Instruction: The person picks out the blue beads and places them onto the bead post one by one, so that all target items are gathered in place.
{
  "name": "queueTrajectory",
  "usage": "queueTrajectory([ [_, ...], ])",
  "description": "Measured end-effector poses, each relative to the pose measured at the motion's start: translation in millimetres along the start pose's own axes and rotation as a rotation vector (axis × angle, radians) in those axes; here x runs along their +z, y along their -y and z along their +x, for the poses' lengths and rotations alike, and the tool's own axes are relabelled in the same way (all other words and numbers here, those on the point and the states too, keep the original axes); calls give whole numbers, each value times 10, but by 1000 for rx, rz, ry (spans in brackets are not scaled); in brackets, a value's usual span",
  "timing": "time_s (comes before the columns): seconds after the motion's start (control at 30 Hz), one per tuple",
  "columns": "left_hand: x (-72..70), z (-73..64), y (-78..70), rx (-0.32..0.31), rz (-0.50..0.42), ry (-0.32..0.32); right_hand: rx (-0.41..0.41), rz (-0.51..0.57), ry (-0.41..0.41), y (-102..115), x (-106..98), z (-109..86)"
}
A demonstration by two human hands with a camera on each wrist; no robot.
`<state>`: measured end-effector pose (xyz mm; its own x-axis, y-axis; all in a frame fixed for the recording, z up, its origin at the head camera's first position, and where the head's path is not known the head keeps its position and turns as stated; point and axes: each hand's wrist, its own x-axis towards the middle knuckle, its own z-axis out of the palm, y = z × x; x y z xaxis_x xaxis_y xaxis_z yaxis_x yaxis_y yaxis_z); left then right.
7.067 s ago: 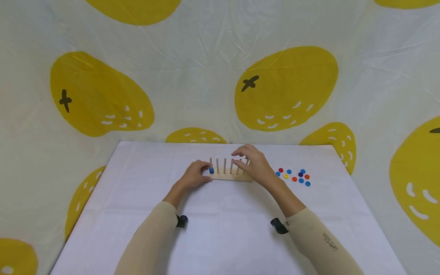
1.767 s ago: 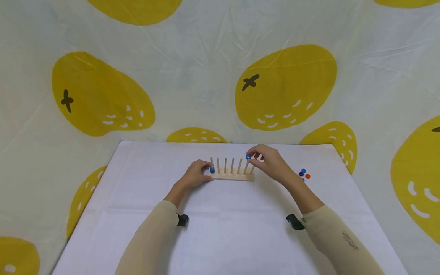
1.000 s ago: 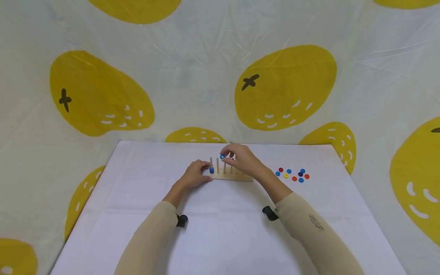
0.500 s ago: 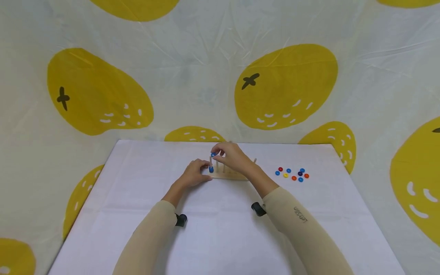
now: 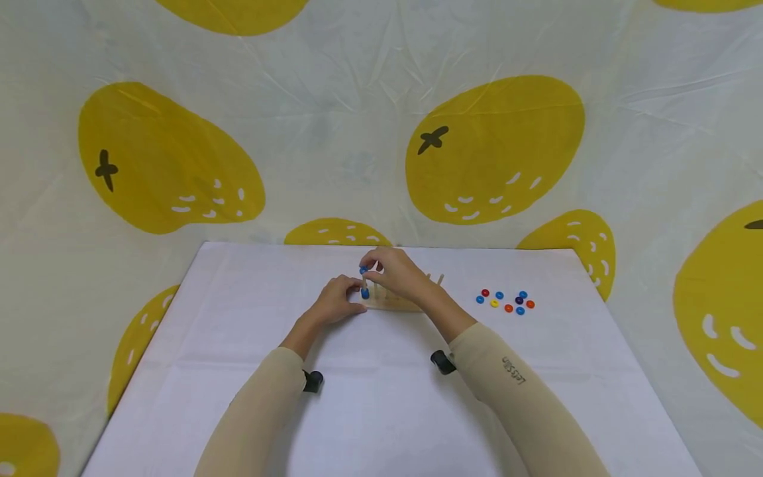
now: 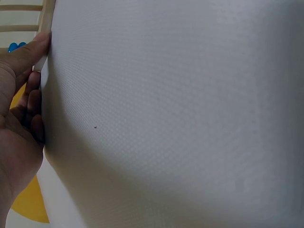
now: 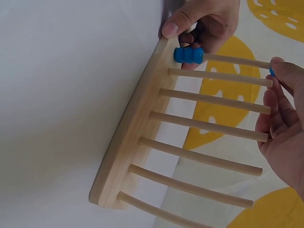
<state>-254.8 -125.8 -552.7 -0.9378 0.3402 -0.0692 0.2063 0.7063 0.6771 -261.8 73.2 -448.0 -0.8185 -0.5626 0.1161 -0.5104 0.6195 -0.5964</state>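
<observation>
A wooden peg board (image 5: 390,305) with a row of upright pegs stands near the back of the table. My left hand (image 5: 334,301) grips its left end, thumb on the front edge and fingers behind. Blue beads (image 7: 188,55) sit stacked at the foot of the leftmost peg. Between thumb and fingertips my right hand (image 5: 396,270) pinches another blue bead (image 5: 363,270), right at the top of that same peg. In the right wrist view this bead is mostly covered by the thumb. The other pegs (image 7: 209,123) are bare.
Loose beads in red, yellow, orange, dark purple and blue (image 5: 499,295) lie scattered on the white tabletop (image 5: 369,411), right of the board. A curtain (image 5: 340,132) with yellow fruit prints hangs behind the table's back edge.
A blue bead has left the loose group, and my right hand has carried it leftward along the pegs to the leftmost one. The left hand stays on the board's end.
</observation>
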Motion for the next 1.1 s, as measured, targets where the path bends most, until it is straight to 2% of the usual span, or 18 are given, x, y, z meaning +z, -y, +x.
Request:
queueTrajectory([
  [0.47,-9,-5,-16,-4,19,-6,52,5,15,-6,51,11],
  [0.77,-4,-15,-7,20,21,-17,11,17,-7,-20,39,3],
  [1.1,0,4,-5,10,7,-7,-22,30,-23,-22,29,-8],
])
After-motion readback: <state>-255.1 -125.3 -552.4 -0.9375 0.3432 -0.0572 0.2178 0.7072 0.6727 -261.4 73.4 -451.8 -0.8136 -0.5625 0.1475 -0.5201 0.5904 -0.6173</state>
